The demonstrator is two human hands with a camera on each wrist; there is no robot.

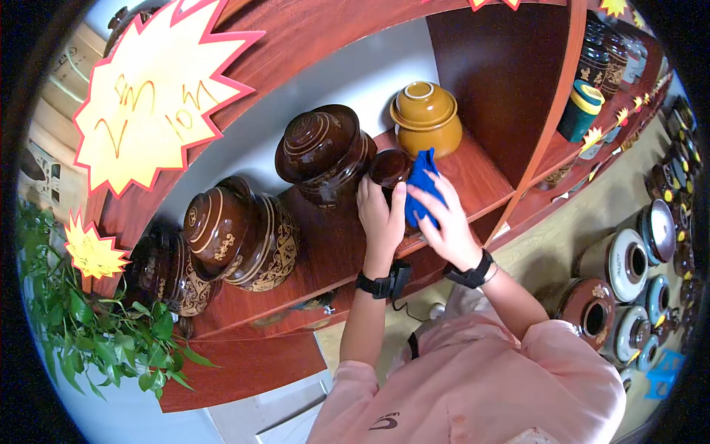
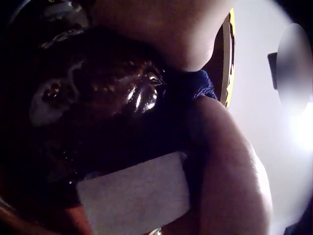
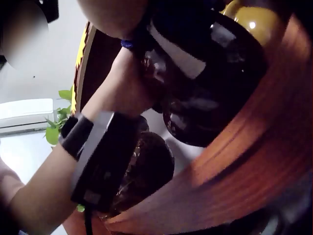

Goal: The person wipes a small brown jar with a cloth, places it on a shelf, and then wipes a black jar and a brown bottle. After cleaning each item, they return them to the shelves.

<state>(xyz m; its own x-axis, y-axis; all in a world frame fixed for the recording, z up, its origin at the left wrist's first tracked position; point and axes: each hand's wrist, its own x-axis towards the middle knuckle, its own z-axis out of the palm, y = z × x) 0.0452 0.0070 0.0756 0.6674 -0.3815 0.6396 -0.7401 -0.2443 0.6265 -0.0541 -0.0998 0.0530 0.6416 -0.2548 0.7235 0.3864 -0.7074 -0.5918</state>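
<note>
Head view: the jar (image 1: 390, 167), dark brown and glossy, lies just off centre toward one o'clock, over the front part of the shelf (image 1: 477, 169). The left hand (image 1: 379, 211), at between six and seven o'clock from the jar, grips its side, thumb nearer the viewer. The right hand (image 1: 442, 216), at between four and five o'clock, presses the blue cloth (image 1: 425, 194) against the jar with spread, fairly straight fingers. From the jar, the yellow pot (image 1: 436, 135) stands at one o'clock and the dark pot (image 1: 318, 148) between nine and ten, both close by.

Left wrist view: the jar fills the nine o'clock side in deep shadow, with hard highlights. A pale patch (image 2: 137, 196), probably a label, shows toward half past six, and a fold of cloth at two o'clock. Skin shows at twelve and four o'clock; which hand is which I cannot tell.

Right wrist view: the jar sits toward two o'clock, the left hand against it at eleven. Whether its base touches the shelf cannot be made out.

The jar looks like glazed ceramic: likely rigid, fairly heavy, slick and breakable. Its body seems the surer hold, with a palm round the side rather than fingertips on the top. The cloth should be light, limp and easily bunched.
</note>
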